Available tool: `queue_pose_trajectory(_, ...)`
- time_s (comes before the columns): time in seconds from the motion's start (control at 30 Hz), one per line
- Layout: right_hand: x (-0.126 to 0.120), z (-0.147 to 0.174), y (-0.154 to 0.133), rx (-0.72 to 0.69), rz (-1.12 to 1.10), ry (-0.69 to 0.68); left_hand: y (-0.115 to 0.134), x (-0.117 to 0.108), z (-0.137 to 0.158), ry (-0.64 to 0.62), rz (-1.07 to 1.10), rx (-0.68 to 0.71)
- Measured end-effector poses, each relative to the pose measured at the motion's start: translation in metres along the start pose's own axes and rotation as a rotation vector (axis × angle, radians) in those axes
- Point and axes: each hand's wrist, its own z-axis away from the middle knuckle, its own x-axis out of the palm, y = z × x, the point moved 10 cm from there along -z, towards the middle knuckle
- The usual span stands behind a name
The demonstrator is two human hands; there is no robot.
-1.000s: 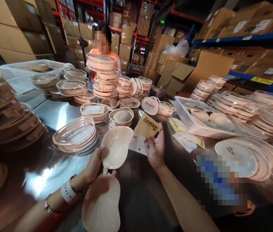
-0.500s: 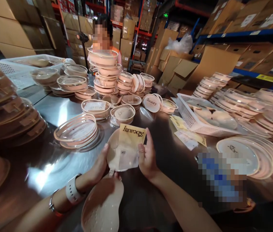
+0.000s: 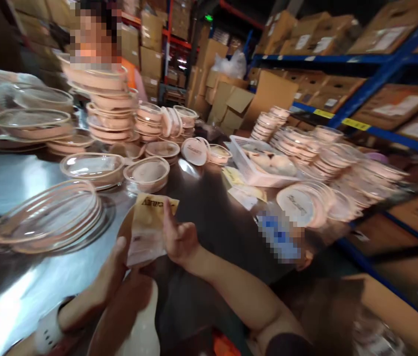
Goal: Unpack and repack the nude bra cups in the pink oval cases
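My left hand (image 3: 114, 264) is closed around the edge of a beige stick-on bra (image 3: 140, 311). One cup hangs down toward me; the other lies mostly behind a yellow and white "Sbeauty" packet (image 3: 146, 232). Thumb and fingers of my right hand (image 3: 183, 242) pinch the packet's right side, with the index finger pointing up along it. The packet rests over the upper cup. Some of my left fingers are hidden behind the bra. Beyond my left hand, a stack of clear-lidded oval cases (image 3: 53, 215) sits on the metal table (image 3: 209, 212).
Tall stacks of pink round cases (image 3: 107, 106) line the far left. A white basket (image 3: 244, 168) with beige cups stands to the right, near loose yellow packets (image 3: 238, 183) and more cases (image 3: 298, 205). A person in an orange vest (image 3: 129, 74) is across the table. Boxes (image 3: 397, 113) fill blue shelves.
The view has swung to the right, so the table's contents sit further left in the picture. Both hands keep their hold on the bra and packet.
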Motion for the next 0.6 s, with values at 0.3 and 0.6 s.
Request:
queue_pose_trajectory(0.3, -0.011, 0.003, -0.02, -0.15, 0.194, 0.0, -0.006, 0.007, -0.003, -0.034, -0.08, -0.101)
queue_pose_trajectory(0.6, -0.003, 0.005, -0.021, -0.179, 0.141, 0.009, 0.024, -0.002, -0.007, 0.002, -0.515, 0.032)
